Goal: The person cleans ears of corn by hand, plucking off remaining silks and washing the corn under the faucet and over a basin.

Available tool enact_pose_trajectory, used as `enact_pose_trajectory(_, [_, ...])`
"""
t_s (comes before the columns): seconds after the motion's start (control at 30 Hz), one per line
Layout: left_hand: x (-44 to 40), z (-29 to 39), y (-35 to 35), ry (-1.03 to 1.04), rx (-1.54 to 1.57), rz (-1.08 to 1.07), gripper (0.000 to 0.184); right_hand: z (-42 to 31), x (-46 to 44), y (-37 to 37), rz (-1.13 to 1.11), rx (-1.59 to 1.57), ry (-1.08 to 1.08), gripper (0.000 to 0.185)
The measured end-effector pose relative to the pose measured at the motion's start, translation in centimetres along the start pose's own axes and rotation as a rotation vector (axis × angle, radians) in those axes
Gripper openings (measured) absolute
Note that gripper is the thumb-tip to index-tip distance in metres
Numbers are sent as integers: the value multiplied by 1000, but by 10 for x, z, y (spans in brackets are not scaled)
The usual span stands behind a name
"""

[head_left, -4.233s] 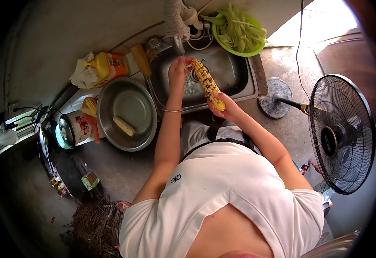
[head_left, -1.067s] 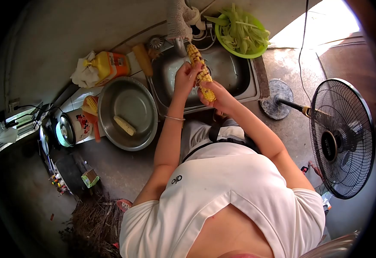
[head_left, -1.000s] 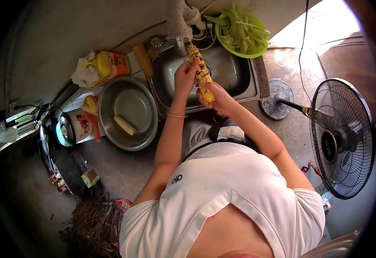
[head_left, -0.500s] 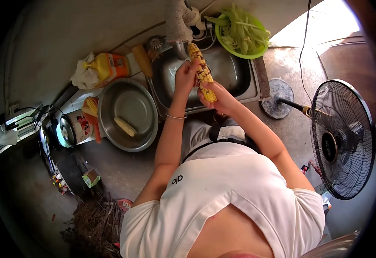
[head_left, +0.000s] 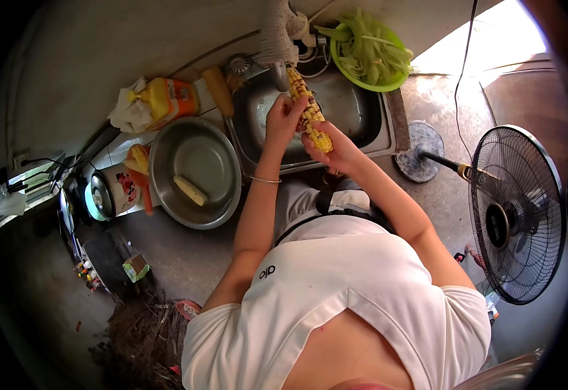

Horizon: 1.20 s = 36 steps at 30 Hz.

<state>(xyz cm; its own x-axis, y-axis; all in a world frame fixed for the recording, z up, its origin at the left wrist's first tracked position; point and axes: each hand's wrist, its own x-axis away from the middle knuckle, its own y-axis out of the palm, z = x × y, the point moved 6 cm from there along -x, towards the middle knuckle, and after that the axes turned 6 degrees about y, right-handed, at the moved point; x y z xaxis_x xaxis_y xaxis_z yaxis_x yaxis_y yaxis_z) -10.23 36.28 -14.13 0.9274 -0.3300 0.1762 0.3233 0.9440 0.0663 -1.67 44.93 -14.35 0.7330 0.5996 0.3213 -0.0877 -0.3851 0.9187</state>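
A corn cob (head_left: 310,116) with yellow and dark purple kernels is held slantwise over the metal sink (head_left: 251,107), its upper end near the faucet (head_left: 279,75). My right hand (head_left: 331,143) wraps round the cob's lower end. At the cob's left side, my left hand (head_left: 285,120) has its fingers curled, with the thumb and fingertips pressed against the kernels. Another, paler cob (head_left: 190,191) lies in the large metal basin (head_left: 196,140) to the left of the sink.
A green bowl of husks (head_left: 372,55) stands at the sink's back right corner. An orange and yellow container (head_left: 172,101) sits behind the basin. On the right is a black standing fan (head_left: 518,214). A lidded pot (head_left: 102,195) is far left.
My left fingers have shifted slightly along the cob. The cob has turned a little, so fewer dark kernels face up. The view has moved slightly.
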Motion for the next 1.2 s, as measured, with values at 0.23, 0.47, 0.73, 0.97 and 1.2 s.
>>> enact_pose_trajectory(0.23, [2,-13,-2,-26,165,-71,26,1,4,5,-63,-193,20,28])
enact_pose_trajectory(0.47, [10,9,1,-163,166,-81,27,1,3,-2,-76,-220,27,28])
enact_pose_trajectory(0.73, [5,-5,-1,-26,-188,-32,30,5,3,-3,26,-60,-4,25])
enact_pose_trajectory(0.97, [9,13,0,197,-437,-117,24,-2,10,-8,79,-16,-34,26])
enact_pose_trajectory(1.2, [12,16,2,14,-196,-267,21,-15,16,-8,245,122,-101,26])
